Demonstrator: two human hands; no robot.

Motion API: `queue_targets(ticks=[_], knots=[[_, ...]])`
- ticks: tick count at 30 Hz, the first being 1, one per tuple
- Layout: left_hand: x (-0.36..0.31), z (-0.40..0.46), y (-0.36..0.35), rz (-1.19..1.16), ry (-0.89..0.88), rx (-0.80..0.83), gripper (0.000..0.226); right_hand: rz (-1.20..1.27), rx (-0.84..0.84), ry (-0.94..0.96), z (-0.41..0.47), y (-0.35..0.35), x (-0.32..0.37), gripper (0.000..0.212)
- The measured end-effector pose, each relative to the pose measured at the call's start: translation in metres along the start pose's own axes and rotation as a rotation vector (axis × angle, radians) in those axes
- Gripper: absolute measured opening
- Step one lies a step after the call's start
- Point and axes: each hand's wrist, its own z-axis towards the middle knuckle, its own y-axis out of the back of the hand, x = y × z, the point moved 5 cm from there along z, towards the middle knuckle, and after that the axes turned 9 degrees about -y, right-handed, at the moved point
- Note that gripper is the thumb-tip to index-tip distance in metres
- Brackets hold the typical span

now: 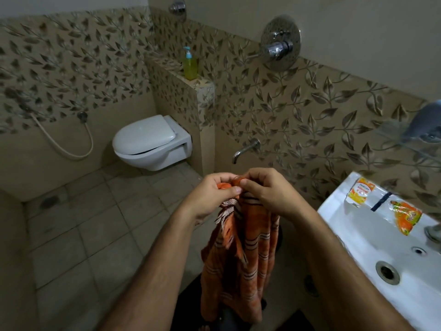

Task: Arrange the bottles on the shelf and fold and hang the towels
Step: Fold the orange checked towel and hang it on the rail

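The orange woven towel with thin dark and pale stripes and a fringed end (pixel 241 254) hangs in mid-air in front of the person, over the tiled floor (pixel 95 235) and just left of the white ceramic basin (pixel 372 254); it rests on nothing, and only its top edge is gathered up. The step in hand looks like the start of the towel fold: both hands meet at that top edge, seemingly sorting out corners. The left hand (pixel 212 194) pinches a bunch of orange cloth between thumb and curled fingers, and the right hand (pixel 267 189) pinches the edge right beside it, the thumbs nearly touching. Both forearms reach forward and converge, wrists level. The next move probably calls for drawing the hands apart along the edge so the cloth opens flat before it is doubled over. Farther off, a yellow-green pump bottle with a blue top (pixel 190 64) stands at the end of the tiled ledge (pixel 202 86) above the white toilet (pixel 150 142).
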Motion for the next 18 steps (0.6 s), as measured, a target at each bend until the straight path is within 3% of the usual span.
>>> queue_targets(ticks=[3,13,15,18], knots=[[0.004,0.000,0.006,0.067,0.049,-0.064,0.007,-0.072,-0.093,-0.015,0.000,0.006,-0.006,0.009],[-0.030,-0.004,-0.004,0.099,-0.010,0.081,0.004,-0.319,-0.382,-0.181,-0.001,0.025,-0.043,0.016],[-0.037,-0.006,0.001,0.076,-0.012,0.070,0.003,-0.255,-0.405,-0.235,0.000,0.028,-0.053,0.020],[-0.040,-0.004,0.018,0.124,-0.005,-0.024,0.002,0.070,-0.235,-0.273,-0.002,0.025,-0.061,0.028]])
